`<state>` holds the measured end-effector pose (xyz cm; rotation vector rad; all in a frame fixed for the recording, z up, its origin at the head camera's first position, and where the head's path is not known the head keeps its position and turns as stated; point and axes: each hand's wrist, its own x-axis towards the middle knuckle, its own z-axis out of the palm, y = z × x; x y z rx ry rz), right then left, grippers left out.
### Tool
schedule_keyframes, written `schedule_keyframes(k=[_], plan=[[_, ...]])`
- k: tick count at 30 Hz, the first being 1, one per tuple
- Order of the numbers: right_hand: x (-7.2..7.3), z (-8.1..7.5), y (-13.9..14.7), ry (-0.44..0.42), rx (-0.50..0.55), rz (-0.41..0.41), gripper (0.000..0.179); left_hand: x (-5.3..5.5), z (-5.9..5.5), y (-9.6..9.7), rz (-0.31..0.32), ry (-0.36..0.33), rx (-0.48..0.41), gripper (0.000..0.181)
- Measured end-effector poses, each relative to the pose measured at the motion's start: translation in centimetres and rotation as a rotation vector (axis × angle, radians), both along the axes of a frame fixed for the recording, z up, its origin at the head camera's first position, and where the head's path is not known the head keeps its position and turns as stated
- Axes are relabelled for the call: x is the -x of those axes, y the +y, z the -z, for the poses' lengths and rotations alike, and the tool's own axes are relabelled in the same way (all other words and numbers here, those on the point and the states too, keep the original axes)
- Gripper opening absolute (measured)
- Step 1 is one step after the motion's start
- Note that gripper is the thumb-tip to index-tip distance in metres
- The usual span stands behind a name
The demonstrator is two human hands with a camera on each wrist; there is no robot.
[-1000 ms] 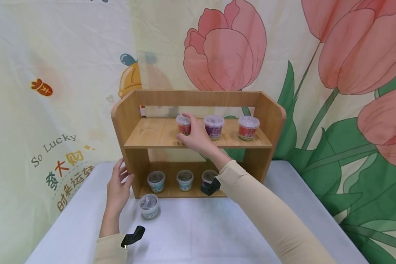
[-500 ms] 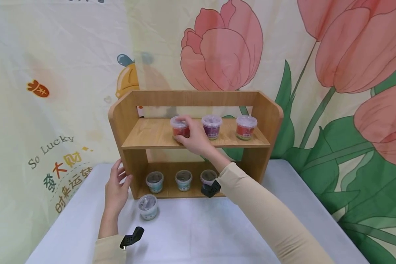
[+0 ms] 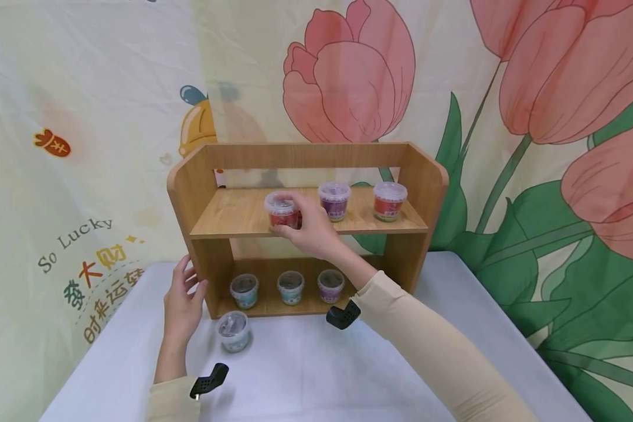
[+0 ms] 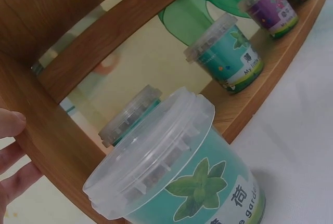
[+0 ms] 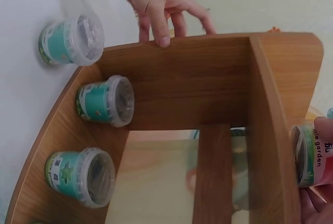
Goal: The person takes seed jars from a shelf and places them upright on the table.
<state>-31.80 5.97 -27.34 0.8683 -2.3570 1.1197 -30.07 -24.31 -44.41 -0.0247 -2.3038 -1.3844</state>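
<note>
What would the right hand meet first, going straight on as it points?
Beyond the red-labelled round plastic cup it holds, probably the brown wooden shelf's back rail, though depth is unclear.

And there's the right arm (image 3: 427, 334), stretched up and across, its right hand (image 3: 311, 227) gripping, thumb (image 3: 285, 231) below fingers; the left hand (image 3: 181, 308) (lower down, this one) points upward, fingers loosely bent.

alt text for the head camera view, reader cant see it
A person's right hand grips a red lidded cup at the upper level of a wooden shelf, left of a purple cup and another red cup. The left hand touches the shelf's left side. Three cups stand on the lower level, a teal cup on the table in front.
</note>
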Motion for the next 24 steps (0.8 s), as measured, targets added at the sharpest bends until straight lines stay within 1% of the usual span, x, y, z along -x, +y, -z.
schedule_keyframes(k=[4, 7, 12, 15, 20, 24], plan=[[-1.2, 0.0, 0.2, -0.012, 0.025, -0.039, 0.058, -0.2, 0.0, -0.2, -0.015, 0.006, 0.008, 0.078], [-2.0, 0.1, 0.4, -0.044, 0.037, -0.067, 0.059, -0.4, 0.1, -0.4, -0.018, 0.003, 0.011, 0.078], [-3.2, 0.6, 0.9, -0.076, 0.024, -0.105, 0.059, -0.6, 0.3, -0.5, -0.024, -0.003, 0.013, 0.079], [-3.8, 1.1, 1.4, -0.088, 0.021, -0.103, 0.060, -0.3, 0.4, -0.5, -0.026, -0.006, 0.010, 0.079], [-4.5, 2.4, 2.3, -0.121, 0.024, -0.074, 0.064, 0.2, 0.5, -0.2, -0.010, 0.005, 0.000, 0.078], [-5.0, 3.8, 2.3, -0.143, 0.000, -0.082, 0.065, 0.2, 0.5, -0.3, -0.021, 0.006, -0.008, 0.078]])
